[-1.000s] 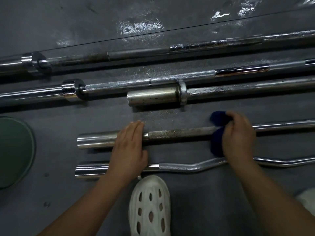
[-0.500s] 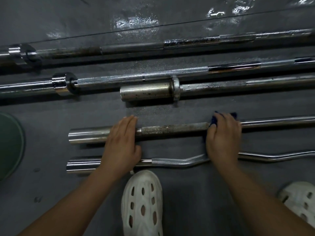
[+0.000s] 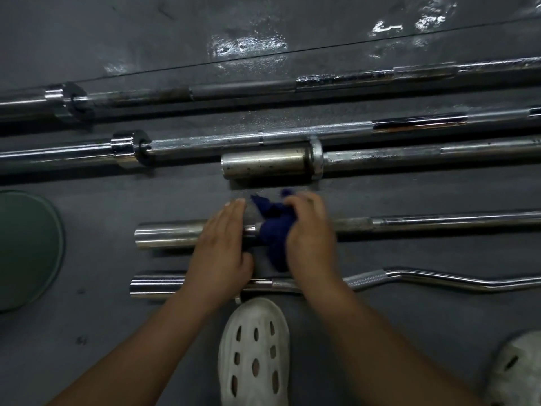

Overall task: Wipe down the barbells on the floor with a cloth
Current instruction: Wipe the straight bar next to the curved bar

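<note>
Cloth (image 3: 275, 235) slid leftward, under right grip (image 3: 310, 241).

Your left hand (image 3: 221, 247) rests flat on sleeve of straight bar (image 3: 439, 221); your right hand (image 3: 310, 241) grips blue cloth (image 3: 275, 232) against its shaft, just beside left. Curl bar (image 3: 439, 278) nearer you, white clog (image 3: 254, 351) below.
</note>
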The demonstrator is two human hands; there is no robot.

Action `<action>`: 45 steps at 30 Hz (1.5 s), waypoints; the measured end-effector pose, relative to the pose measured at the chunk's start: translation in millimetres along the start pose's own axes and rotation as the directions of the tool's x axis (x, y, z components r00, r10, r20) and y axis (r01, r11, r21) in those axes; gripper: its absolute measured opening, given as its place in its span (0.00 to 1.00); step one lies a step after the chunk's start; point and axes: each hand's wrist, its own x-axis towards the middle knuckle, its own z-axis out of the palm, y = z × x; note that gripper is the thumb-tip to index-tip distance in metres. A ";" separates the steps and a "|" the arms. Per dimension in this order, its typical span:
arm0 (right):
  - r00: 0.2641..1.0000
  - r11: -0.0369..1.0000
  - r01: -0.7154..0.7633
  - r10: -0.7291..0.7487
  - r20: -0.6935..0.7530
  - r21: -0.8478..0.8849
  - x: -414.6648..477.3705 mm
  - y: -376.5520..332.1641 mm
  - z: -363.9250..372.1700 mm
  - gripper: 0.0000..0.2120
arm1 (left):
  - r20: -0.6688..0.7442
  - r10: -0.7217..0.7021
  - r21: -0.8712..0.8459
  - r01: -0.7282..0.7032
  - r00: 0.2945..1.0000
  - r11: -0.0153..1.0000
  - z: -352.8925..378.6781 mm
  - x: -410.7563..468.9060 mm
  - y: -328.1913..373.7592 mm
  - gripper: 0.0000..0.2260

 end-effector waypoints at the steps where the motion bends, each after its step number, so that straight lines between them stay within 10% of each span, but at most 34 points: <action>1: 0.998 0.997 -0.058 0.056 -0.040 -0.055 2.1 10.3 -6.6 0.17 | 0.014 0.016 0.038 -0.017 1.000 0.999 1.9 -1.3 0.5 0.40; 11: 0.851 0.744 0.498 -0.322 0.415 -0.445 7.2 10.1 -6.6 0.18 | -0.017 0.012 0.100 -0.010 1.000 0.995 8.9 -10.6 11.1 0.38; 15: 0.967 0.804 0.254 -0.207 0.147 -0.537 42.0 53.1 -70.2 0.10 | 0.013 0.063 0.201 -0.064 0.998 0.978 4.2 -15.0 15.7 0.40; 19: 0.999 0.929 0.006 -0.017 -0.027 -0.370 33.6 69.6 -100.4 0.24 | 0.092 0.153 0.308 -0.174 0.984 0.935 5.8 -13.3 28.3 0.41; 23: 0.882 0.771 0.443 -0.286 0.374 -0.457 7.7 37.1 -54.4 0.20 | 0.167 0.193 0.284 -0.235 0.967 0.930 14.4 -8.9 40.4 0.41; 26: 0.884 0.763 0.454 -0.321 0.339 -0.461 25.8 64.8 -79.9 0.12 | 0.199 0.211 0.294 -0.263 0.957 0.919 16.5 -10.4 34.9 0.43; 32: 0.978 0.807 0.209 -0.184 0.101 -0.553 41.3 123.2 -153.0 0.11 | 0.210 0.134 0.328 -0.199 0.968 0.923 25.3 -12.8 49.0 0.42; 38: 0.931 0.956 0.252 -0.199 0.305 -0.147 25.3 56.1 -106.5 0.15 | 0.133 0.159 0.314 -0.194 0.978 0.930 24.7 -4.0 90.7 0.39; 41: 0.972 0.995 -0.040 0.017 0.233 0.092 15.7 35.0 -126.5 0.16 | 0.061 0.144 0.278 -0.155 0.988 0.948 11.0 -4.9 100.9 0.38; 43: 0.908 0.819 -0.416 0.351 0.229 0.395 12.7 31.3 -147.8 0.14 | 0.056 0.121 0.269 -0.131 0.991 0.954 -2.2 -8.5 106.1 0.38; 45: 0.687 0.340 -0.709 0.532 0.495 0.618 9.2 29.5 -173.0 0.13 | 0.031 0.137 0.289 -0.140 0.990 0.947 -19.0 -17.4 115.8 0.38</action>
